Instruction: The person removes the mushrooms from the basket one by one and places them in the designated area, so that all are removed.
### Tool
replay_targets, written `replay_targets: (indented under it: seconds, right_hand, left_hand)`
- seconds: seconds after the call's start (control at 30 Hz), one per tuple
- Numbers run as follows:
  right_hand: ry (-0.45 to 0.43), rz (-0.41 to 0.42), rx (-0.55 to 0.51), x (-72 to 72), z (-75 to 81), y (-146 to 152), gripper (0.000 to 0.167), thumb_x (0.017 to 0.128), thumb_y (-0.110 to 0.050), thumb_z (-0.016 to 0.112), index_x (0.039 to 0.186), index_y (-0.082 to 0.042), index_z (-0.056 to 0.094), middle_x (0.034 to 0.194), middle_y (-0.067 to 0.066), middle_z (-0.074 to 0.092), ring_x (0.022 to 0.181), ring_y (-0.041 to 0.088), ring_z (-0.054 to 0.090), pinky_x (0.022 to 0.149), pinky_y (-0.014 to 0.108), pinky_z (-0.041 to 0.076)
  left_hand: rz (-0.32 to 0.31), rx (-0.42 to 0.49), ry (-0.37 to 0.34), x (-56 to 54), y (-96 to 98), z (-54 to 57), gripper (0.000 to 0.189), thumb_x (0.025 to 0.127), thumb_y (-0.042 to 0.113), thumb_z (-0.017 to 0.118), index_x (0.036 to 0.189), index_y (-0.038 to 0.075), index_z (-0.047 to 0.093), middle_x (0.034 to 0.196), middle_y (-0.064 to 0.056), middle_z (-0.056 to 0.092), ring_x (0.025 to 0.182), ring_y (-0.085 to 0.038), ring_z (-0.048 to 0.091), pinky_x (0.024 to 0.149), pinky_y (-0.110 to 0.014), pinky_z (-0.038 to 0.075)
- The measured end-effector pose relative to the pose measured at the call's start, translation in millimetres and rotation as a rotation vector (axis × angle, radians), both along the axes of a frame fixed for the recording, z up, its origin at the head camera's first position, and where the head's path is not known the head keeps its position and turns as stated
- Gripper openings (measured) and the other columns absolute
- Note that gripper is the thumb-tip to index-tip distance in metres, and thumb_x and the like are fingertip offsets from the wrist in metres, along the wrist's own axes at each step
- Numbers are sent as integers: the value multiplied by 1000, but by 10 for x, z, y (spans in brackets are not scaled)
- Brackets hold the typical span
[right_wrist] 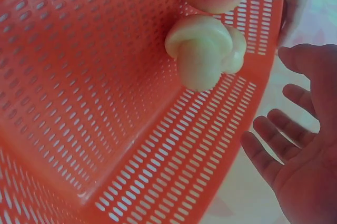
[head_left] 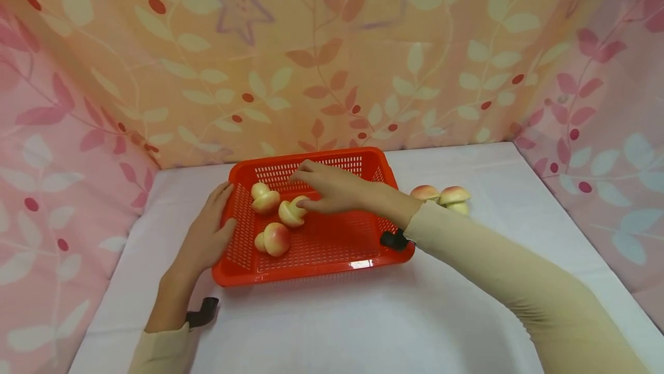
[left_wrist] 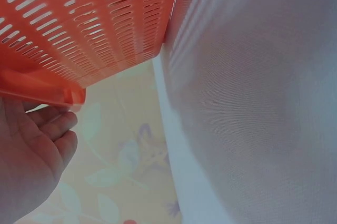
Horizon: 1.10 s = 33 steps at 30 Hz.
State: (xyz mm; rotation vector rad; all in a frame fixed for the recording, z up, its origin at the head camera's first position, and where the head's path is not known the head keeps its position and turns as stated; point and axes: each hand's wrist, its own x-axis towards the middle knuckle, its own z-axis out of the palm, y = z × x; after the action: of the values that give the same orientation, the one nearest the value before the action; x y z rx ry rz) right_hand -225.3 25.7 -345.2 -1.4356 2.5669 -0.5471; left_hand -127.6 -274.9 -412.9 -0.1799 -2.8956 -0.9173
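A red plastic basket (head_left: 311, 273) with slotted walls stands on the white-covered table. Three toy mushrooms lie in its left part: one mushroom (head_left: 266, 201) at the back, a second mushroom (head_left: 290, 212) in the middle, and a third mushroom (head_left: 276, 240) with a pink cap in front. My right hand (head_left: 332, 187) hovers over the basket, fingers spread and empty, its thumb overlapping the middle mushroom in the head view. Along the basket's left rim rests my left hand (head_left: 207, 235), its fingers (left_wrist: 58, 124) loosely bent just under the rim in the left wrist view.
Two more mushrooms (head_left: 455, 198) lie on the table right of the basket, partly hidden by my right forearm. Patterned curtains (head_left: 332, 63) enclose the table at the back and both sides. White cloth (head_left: 337, 328) covers the tabletop in front.
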Motion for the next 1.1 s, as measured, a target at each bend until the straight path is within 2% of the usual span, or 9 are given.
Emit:
replay_targets:
  seconds: [0.23,0.47,0.7,0.9,1.0,1.1]
  right_hand:
    - [14,43,79,-43,-104,-186,50,101,-32,69,146,-12,60,146,7,60,136,24,57,120,40,47]
    - [24,67,138,-59,-197,-328,52,100,-37,69,145,-12,62,136,12,64,117,25,63,105,40,56]
    - [93,38,229,-6,-271,-382,56,98,-40,70,148,-17,60,129,9,64,110,23,62,89,40,59]
    - [165,67,272,36,-339,-427,54,99,-41,67,146,-16,60,122,12,65,103,26,64,84,42,60]
    - [216,54,299,58,-383,-469,55,98,-44,66,148,-21,58,121,9,66,102,25,66,80,43,61]
    - [252,27,296,73,-416,-510,52,98,-46,66,144,-23,60,120,8,66,101,26,69,75,43,62]
  left_hand:
    - [3,23,15,46,-18,-36,71,100,9,48,167,4,26,176,-16,23,159,-47,29,122,-75,31]
    - [6,6,7,42,-20,-11,72,100,10,49,168,5,25,176,-16,22,159,-47,29,122,-74,31]
    - [2,3,10,32,-12,-16,71,100,9,50,167,4,27,176,-16,23,158,-47,30,122,-74,31]
    - [6,-2,-8,29,-12,-13,72,100,11,50,168,5,25,176,-15,22,159,-46,29,122,-74,31]
    - [9,-7,-7,36,-22,-10,72,100,10,50,168,5,25,176,-15,22,158,-47,30,121,-74,32]
    - [8,-4,3,36,-24,-16,72,100,10,50,167,5,26,176,-16,23,158,-47,30,121,-74,32]
